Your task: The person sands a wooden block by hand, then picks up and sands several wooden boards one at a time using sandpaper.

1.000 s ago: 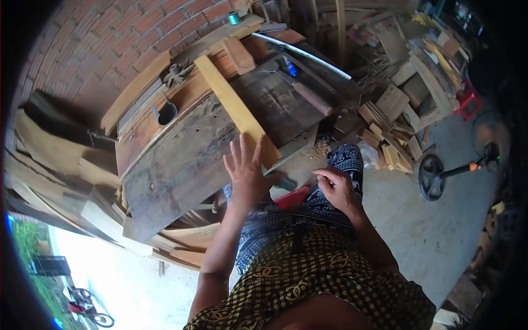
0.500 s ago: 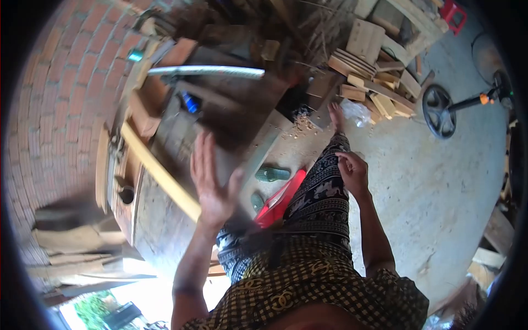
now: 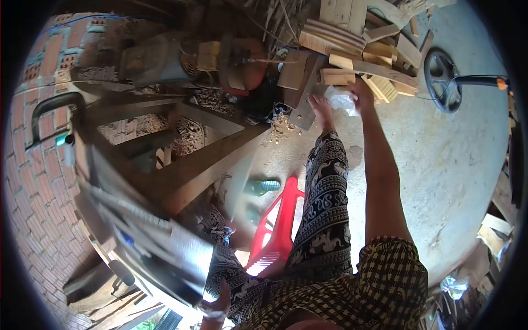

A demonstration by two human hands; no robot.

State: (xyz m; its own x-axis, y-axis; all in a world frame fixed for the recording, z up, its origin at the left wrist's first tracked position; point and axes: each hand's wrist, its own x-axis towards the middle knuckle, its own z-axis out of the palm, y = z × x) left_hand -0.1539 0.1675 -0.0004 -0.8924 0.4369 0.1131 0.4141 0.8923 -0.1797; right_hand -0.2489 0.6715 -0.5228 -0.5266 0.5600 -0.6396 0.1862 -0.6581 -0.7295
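Observation:
My left hand (image 3: 216, 306) is low in the view, at the near edge of a tilted wooden machine top (image 3: 137, 242), thumb raised and fingers curled at the edge. The top is blurred and swung up to the left, baring the wooden frame (image 3: 214, 159) beneath. My right arm stretches forward; my right hand (image 3: 361, 98) is down at the wood pile, right beside a crumpled clear plastic bag (image 3: 342, 100) and the end of a short wood block (image 3: 336, 76). Its fingertips are hidden among these pieces.
A motor (image 3: 157, 58) and orange-red round part (image 3: 247, 69) sit beyond the frame, with wood shavings (image 3: 190, 137) below. A red plastic stool (image 3: 283, 220) is between my legs, near a green sandal (image 3: 264, 187). A black wheel (image 3: 441, 80) stands at the right.
The top has swung from lying flat to tilted left, uncovering the frame and motor. My left hand has dropped toward my lap; my right hand has reached forward to the wood pile.

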